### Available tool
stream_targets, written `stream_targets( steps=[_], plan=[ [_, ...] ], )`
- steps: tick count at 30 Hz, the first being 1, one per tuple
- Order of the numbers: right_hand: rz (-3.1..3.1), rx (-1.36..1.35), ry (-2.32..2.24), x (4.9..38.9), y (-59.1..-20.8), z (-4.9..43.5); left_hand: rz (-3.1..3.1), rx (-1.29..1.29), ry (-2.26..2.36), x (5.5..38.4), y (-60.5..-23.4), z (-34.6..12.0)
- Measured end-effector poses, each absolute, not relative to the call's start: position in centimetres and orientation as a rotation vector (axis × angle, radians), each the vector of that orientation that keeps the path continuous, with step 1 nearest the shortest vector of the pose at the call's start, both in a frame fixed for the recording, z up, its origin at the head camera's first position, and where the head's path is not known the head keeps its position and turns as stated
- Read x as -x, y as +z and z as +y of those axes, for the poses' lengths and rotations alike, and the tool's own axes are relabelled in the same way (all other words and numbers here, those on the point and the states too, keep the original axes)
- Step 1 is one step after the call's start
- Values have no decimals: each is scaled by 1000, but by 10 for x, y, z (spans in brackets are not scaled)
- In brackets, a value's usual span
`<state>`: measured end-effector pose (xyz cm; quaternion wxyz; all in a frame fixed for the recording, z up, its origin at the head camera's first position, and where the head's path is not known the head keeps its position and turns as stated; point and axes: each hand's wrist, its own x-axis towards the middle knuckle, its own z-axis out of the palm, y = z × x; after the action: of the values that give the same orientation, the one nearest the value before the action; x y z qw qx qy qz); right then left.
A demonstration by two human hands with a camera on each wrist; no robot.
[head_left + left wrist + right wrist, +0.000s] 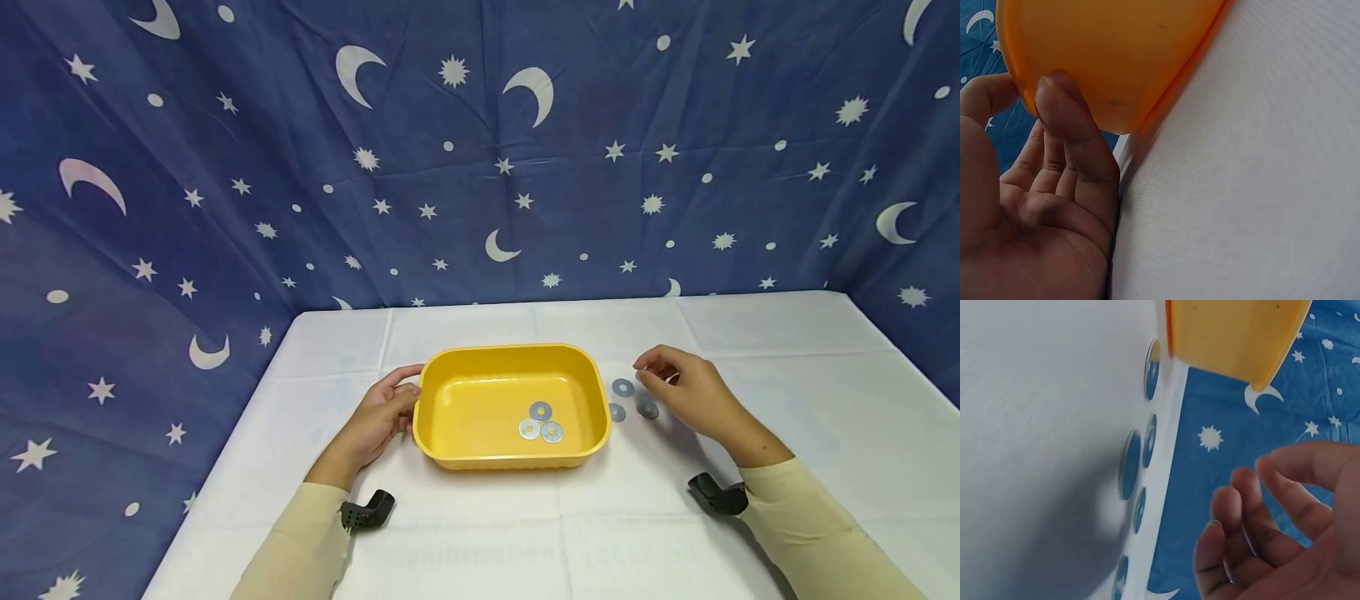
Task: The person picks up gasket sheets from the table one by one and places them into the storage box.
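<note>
My left hand (382, 417) grips the left end of a yellow plastic bin (461, 417). Its thumb reaches over the rim, and fingers lie against the outer wall (1116, 44) in the left wrist view. Three flat metal washers (529, 437) lie together on the bin's floor, right of centre. Just right of the bin, several more washers (623, 395) are on the white cloth, partly hidden by my right hand (693, 396). That hand hovers over them with loosely bent fingers, thumb close to the index fingertip. Nothing shows between them in the right wrist view, where washers (1126, 481) lie flat below.
A white cloth (480, 533) covers the table. Dark blue curtains (465, 167) with moons and stars hang behind and at both sides. Small black devices (367, 511) are worn at both wrists, over cream sleeves (307, 542).
</note>
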<state>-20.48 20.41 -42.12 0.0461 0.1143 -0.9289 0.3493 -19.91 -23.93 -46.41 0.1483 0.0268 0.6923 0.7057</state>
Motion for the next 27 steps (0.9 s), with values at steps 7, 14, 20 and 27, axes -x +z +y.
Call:
stream_targets(
  steps=[7,14,20,27],
  plan=[
    [-2949,-329,1105,208,-426,214,1998,-57,2020,199,-463,-238],
    [-3053,-326,1145,211,-432,221,1993,-83,2027,199,-464,-239],
    [-3121,-379,1145,212,-435,226,1996,-91,2029,200,-465,-240],
    [-3140,-428,1160,212,-436,229,1998,-85,2022,199,-463,-239]
  ],
)
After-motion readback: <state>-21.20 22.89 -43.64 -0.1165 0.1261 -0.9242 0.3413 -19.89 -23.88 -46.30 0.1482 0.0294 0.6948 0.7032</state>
